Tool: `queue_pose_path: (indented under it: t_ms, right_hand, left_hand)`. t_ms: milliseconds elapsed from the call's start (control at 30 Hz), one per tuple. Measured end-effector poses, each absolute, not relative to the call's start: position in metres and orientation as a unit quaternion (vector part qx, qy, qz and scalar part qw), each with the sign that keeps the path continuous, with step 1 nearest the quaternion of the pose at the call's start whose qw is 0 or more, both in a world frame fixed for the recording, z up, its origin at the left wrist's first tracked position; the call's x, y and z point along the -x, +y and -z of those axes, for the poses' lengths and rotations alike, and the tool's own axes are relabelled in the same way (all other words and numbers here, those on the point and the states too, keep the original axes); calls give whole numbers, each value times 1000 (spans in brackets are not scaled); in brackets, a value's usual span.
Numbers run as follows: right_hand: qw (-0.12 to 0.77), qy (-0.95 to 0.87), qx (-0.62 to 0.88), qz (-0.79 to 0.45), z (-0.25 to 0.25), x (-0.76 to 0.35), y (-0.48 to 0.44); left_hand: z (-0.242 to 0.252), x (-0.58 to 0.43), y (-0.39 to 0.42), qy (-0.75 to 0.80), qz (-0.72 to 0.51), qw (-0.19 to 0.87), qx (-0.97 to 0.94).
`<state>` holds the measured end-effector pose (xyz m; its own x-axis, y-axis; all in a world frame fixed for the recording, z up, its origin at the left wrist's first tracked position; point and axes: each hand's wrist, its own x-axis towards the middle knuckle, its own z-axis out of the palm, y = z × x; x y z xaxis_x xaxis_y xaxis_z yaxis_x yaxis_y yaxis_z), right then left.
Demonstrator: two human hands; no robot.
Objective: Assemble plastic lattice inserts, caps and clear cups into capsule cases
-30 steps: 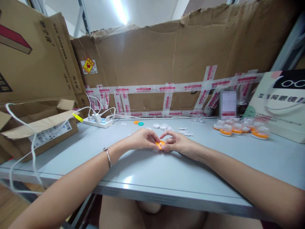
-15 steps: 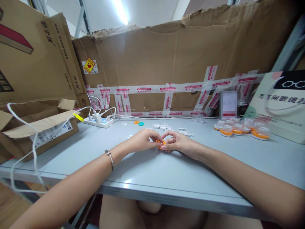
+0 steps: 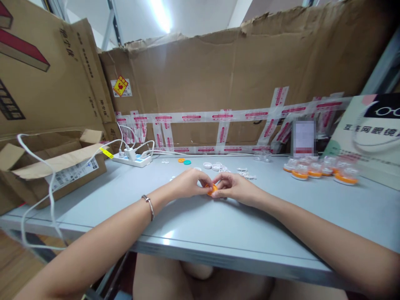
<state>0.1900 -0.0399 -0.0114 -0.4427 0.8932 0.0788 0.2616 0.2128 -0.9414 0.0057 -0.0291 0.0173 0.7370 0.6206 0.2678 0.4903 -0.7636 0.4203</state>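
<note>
Two hands, the left hand (image 3: 187, 184) and the right hand (image 3: 236, 188), have drawn slightly tighter together over the last second, and the small orange plastic ring (image 3: 213, 190) shows less than before. By the look of it, the same handling goes on in place, with nothing set down. Fingers of both hands are pinched on the ring from either side, tips meeting, low over the grey surface (image 3: 218, 233). Loose white plastic discs (image 3: 215, 166) lie just behind.

I'm seeing open table (image 3: 218, 233) running across the lower frame; small parts (image 3: 216, 167) are crowding the centre above my right hand (image 3: 236, 189), cups (image 3: 312, 170) at right.
</note>
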Motion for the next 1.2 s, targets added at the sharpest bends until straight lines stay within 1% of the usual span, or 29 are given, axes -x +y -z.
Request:
queue_pose_path:
  t_ms: [133, 300, 467, 700, 867, 1033, 1200]
  right_hand:
    - [330, -739, 427, -403, 15, -191, -38]
    - [318, -766, 423, -365, 13, -192, -38]
    - [307, -775, 422, -355, 13, -193, -37]
    - [298, -784, 421, -346, 14, -196, -37]
    - [323, -784, 425, -318, 10, -198, -38]
    - [330, -790, 411, -314, 10, -195, -39]
    - [350, -776, 424, -310, 15, -193, -37]
  left_hand:
    - [-12, -5, -26, 301, -191, 169, -919]
    - [-10, -3, -22, 290, -195, 174, -921]
    - [-8, -3, -20, 292, -206, 183, -916]
    - [-17, 2, -16, 312, -193, 226, -902]
    - [-24, 9, -16, 322, -177, 245, -897]
    - [-13, 6, -14, 301, -165, 276, -898]
    - [-3, 5, -9, 279, -199, 256, -904]
